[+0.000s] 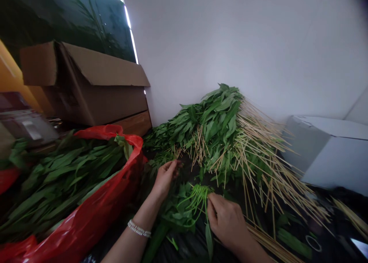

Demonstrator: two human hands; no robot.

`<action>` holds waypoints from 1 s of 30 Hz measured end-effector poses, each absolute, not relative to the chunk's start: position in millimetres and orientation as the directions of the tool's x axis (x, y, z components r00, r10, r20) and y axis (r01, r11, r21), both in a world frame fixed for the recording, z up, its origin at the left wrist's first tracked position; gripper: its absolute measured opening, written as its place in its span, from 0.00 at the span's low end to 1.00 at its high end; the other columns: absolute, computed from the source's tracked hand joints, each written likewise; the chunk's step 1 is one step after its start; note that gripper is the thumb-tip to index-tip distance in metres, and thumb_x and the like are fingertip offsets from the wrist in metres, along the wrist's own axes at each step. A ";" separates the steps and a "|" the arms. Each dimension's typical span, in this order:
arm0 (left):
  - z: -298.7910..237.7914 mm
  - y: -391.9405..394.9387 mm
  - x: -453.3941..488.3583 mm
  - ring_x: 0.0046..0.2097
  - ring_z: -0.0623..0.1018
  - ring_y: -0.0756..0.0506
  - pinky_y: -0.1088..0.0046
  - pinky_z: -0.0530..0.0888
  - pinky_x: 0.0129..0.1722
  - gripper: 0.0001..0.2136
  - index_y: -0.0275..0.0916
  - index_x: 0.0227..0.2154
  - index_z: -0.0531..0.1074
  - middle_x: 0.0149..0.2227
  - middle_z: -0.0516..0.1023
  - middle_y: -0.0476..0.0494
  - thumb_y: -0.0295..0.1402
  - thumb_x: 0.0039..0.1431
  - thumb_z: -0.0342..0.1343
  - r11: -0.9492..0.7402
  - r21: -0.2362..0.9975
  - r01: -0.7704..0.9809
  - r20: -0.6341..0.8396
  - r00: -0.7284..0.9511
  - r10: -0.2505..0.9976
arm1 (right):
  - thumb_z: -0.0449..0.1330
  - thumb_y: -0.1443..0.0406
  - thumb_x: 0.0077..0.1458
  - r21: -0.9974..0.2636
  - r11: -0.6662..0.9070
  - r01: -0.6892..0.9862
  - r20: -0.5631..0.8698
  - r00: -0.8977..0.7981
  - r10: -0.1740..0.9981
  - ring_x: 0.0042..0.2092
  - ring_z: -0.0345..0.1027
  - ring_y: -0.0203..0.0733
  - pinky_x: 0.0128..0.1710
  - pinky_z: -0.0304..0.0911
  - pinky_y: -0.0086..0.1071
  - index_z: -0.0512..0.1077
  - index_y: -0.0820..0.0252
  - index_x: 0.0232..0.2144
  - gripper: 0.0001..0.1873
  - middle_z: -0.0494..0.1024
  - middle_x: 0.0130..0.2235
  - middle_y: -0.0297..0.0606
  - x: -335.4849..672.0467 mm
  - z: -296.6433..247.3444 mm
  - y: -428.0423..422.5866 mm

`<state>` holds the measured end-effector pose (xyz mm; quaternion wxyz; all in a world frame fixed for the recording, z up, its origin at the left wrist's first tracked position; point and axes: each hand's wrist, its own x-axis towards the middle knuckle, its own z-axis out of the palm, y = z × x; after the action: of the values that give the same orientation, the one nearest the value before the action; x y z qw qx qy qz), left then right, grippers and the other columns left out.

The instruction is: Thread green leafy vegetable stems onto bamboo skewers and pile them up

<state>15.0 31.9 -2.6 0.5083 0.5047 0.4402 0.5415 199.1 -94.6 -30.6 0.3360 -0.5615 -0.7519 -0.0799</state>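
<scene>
My left hand (166, 175) reaches into loose green leaves (178, 209) on the dark surface, fingers curled round leaf stems. A bead bracelet (139, 229) circles that wrist. My right hand (227, 221) is closed, pinching a small bunch of thin green stems (198, 196) near their cut ends. Just beyond both hands rises a big heap of leafy greens threaded on bamboo skewers (230, 140), the sticks fanning out to the right.
A red plastic bag (94, 213) full of leafy greens lies at the left. Behind it sits a brown cardboard box (86, 90). A white box (330, 152) stands at the right against the white wall. Loose skewers (273, 245) lie near my right wrist.
</scene>
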 end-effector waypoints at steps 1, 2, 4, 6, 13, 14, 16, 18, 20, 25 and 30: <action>-6.1 35.0 14.0 0.24 0.69 0.52 0.79 0.62 0.23 0.20 0.34 0.36 0.76 0.32 0.78 0.43 0.47 0.49 0.58 -0.133 0.990 -0.054 0.133 0.004 0.991 | 0.45 0.69 0.59 -0.259 0.371 0.892 0.589 -0.159 0.792 0.26 0.66 0.35 0.28 0.50 0.30 0.63 0.57 0.26 0.11 0.69 0.24 0.30 198.7 -30.2 -95.3; -10.0 37.3 13.6 0.26 0.71 0.51 0.78 0.65 0.25 0.18 0.34 0.36 0.76 0.32 0.78 0.43 0.45 0.50 0.58 -0.171 0.985 0.014 0.171 0.005 0.985 | 0.45 0.69 0.59 -0.260 0.384 0.886 0.584 -0.172 0.793 0.25 0.65 0.34 0.28 0.50 0.30 0.62 0.57 0.26 0.11 0.68 0.24 0.30 198.5 -29.9 -95.9; -17.4 39.1 14.1 0.31 0.74 0.47 0.75 0.69 0.31 0.13 0.35 0.37 0.76 0.33 0.79 0.42 0.38 0.51 0.57 -0.253 0.951 0.176 0.247 0.056 0.968 | 0.45 0.69 0.59 -0.263 0.402 0.877 0.574 -0.193 0.796 0.25 0.64 0.34 0.29 0.49 0.30 0.61 0.57 0.26 0.11 0.68 0.24 0.30 198.3 -29.4 -96.5; -22.2 37.8 14.9 0.39 0.76 0.44 0.72 0.70 0.40 0.11 0.38 0.38 0.76 0.37 0.79 0.42 0.33 0.52 0.56 -0.333 0.872 0.358 0.307 0.129 0.943 | 0.45 0.69 0.58 -0.262 0.408 0.875 0.567 -0.202 0.798 0.25 0.64 0.34 0.29 0.49 0.30 0.61 0.57 0.26 0.10 0.68 0.24 0.29 198.3 -29.5 -96.6; -24.1 27.3 10.9 0.47 0.73 0.41 0.67 0.66 0.48 0.12 0.41 0.39 0.78 0.45 0.75 0.38 0.31 0.57 0.50 -0.348 0.475 0.808 0.260 0.249 0.933 | 0.44 0.69 0.59 -0.249 0.407 0.879 0.577 -0.203 0.791 0.26 0.64 0.34 0.29 0.48 0.30 0.62 0.57 0.27 0.11 0.68 0.24 0.30 199.0 -32.4 -95.4; -24.1 26.7 10.6 0.46 0.73 0.41 0.67 0.66 0.48 0.12 0.41 0.37 0.78 0.45 0.75 0.38 0.31 0.57 0.50 -0.358 0.437 0.825 0.257 0.268 0.929 | 0.44 0.69 0.59 -0.250 0.408 0.878 0.578 -0.203 0.791 0.26 0.64 0.34 0.29 0.49 0.30 0.62 0.57 0.27 0.11 0.68 0.24 0.30 199.1 -32.8 -95.3; -23.9 26.4 10.9 0.46 0.73 0.40 0.67 0.65 0.47 0.12 0.41 0.36 0.79 0.44 0.77 0.38 0.30 0.58 0.49 -0.375 0.397 0.838 0.265 0.286 0.921 | 0.44 0.70 0.59 -0.253 0.410 0.876 0.577 -0.204 0.791 0.26 0.65 0.34 0.29 0.49 0.30 0.63 0.57 0.27 0.11 0.69 0.24 0.30 199.3 -33.5 -94.9; -23.3 27.4 12.0 0.45 0.74 0.41 0.68 0.65 0.47 0.13 0.41 0.36 0.78 0.42 0.78 0.39 0.28 0.58 0.48 -0.364 0.418 0.832 0.271 0.269 0.924 | 0.44 0.69 0.59 -0.253 0.412 0.875 0.576 -0.206 0.791 0.26 0.65 0.34 0.30 0.49 0.29 0.63 0.57 0.28 0.11 0.69 0.24 0.30 199.5 -33.9 -94.5; -22.5 28.7 13.2 0.44 0.74 0.41 0.69 0.65 0.46 0.12 0.40 0.36 0.78 0.40 0.79 0.39 0.29 0.58 0.48 -0.346 0.468 0.813 0.266 0.244 0.933 | 0.44 0.69 0.60 -0.252 0.410 0.877 0.577 -0.204 0.791 0.27 0.65 0.34 0.30 0.49 0.29 0.64 0.57 0.29 0.11 0.70 0.25 0.31 199.5 -34.0 -94.2; -24.4 28.1 14.1 0.42 0.76 0.42 0.70 0.67 0.42 0.12 0.40 0.39 0.77 0.39 0.79 0.39 0.33 0.59 0.49 -0.352 0.505 0.788 0.266 0.246 0.932 | 0.43 0.69 0.60 -0.259 0.410 0.875 0.573 -0.202 0.794 0.27 0.65 0.34 0.30 0.49 0.29 0.64 0.57 0.29 0.12 0.70 0.25 0.31 199.3 -33.5 -94.5; -26.7 25.1 14.4 0.47 0.73 0.41 0.69 0.65 0.47 0.12 0.41 0.40 0.78 0.47 0.76 0.38 0.32 0.57 0.52 -0.417 0.393 0.819 0.263 0.334 0.905 | 0.44 0.69 0.60 -0.258 0.410 0.875 0.575 -0.202 0.793 0.26 0.65 0.34 0.29 0.49 0.30 0.63 0.57 0.28 0.12 0.69 0.24 0.30 199.1 -32.8 -94.4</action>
<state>14.4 25.1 -26.7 0.0953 0.8111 0.5316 0.2247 199.1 -94.4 -32.8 0.3287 -0.5395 -0.7727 -0.0623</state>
